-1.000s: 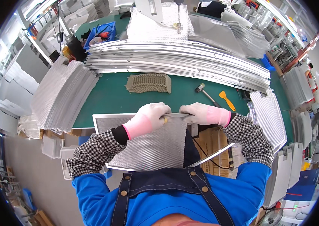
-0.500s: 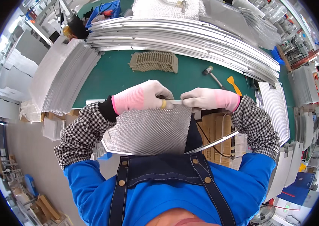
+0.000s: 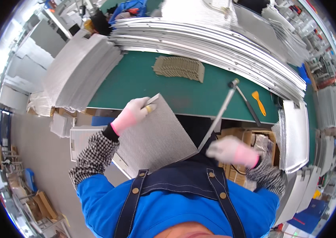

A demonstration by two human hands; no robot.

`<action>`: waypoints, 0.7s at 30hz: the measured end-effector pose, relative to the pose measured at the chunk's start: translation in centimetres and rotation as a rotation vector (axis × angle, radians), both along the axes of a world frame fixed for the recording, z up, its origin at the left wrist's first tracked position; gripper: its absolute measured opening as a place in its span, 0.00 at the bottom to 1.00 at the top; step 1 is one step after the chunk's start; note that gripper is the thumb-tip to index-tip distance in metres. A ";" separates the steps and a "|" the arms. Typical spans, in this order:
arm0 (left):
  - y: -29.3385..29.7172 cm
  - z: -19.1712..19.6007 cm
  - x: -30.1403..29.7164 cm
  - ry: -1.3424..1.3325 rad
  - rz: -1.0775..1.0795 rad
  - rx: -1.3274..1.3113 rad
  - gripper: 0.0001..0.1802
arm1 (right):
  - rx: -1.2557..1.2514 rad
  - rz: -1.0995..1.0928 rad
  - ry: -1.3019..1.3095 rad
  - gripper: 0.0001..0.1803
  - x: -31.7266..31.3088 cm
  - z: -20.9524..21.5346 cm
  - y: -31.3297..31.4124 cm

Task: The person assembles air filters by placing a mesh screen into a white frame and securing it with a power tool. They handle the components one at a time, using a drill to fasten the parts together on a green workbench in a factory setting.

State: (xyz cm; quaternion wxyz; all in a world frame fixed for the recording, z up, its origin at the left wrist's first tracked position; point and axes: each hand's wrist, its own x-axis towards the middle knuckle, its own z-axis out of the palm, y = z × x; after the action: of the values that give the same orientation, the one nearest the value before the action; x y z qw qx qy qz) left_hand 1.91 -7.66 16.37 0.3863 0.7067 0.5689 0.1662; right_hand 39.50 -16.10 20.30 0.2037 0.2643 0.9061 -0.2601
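Mesh (image 3: 160,135) tilts between your apron (image 3: 176,180) and the bench (image 3: 136,83), its upper corner clamped in the fingers of your left hand (image 3: 135,112). The strip (image 3: 218,116) angles out from its lower right corner. Your right hand (image 3: 231,150) is blurred just right of that corner, its fingers' state impossible to tell. Framing looks like the step in hand; next probably calls for swinging the strip against the bare edge.

a factory workshop: the green tabletop (image 3: 136,85) carries stacked mesh panels (image 3: 80,71), long metal strips (image 3: 207,39), a hammer (image 3: 252,110) and a yellow scraper (image 3: 259,104), with a cardboard box (image 3: 237,134) below its edge.
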 end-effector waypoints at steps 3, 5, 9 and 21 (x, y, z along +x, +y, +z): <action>-1.1 1.9 -2.0 -0.068 0.122 0.042 0.17 | -0.271 -0.595 0.501 0.24 -3.1 -9.5 -4.3; 0.0 3.6 -2.1 -0.251 0.152 0.503 0.14 | -0.083 -0.875 0.888 0.27 -6.7 -6.9 -3.0; 0.4 13.1 3.8 -0.529 0.351 0.774 0.21 | 0.254 -1.232 1.384 0.22 -5.5 1.8 3.7; 0.9 8.2 10.3 -0.796 0.426 0.706 0.21 | 0.149 -1.074 1.788 0.19 0.4 7.0 6.6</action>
State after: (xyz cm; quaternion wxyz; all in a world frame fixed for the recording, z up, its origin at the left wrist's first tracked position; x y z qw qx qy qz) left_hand 12.17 -6.73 24.58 0.2695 0.5453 0.4195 0.6738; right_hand 39.87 -9.54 27.32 -0.7002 0.3552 0.5035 -0.3607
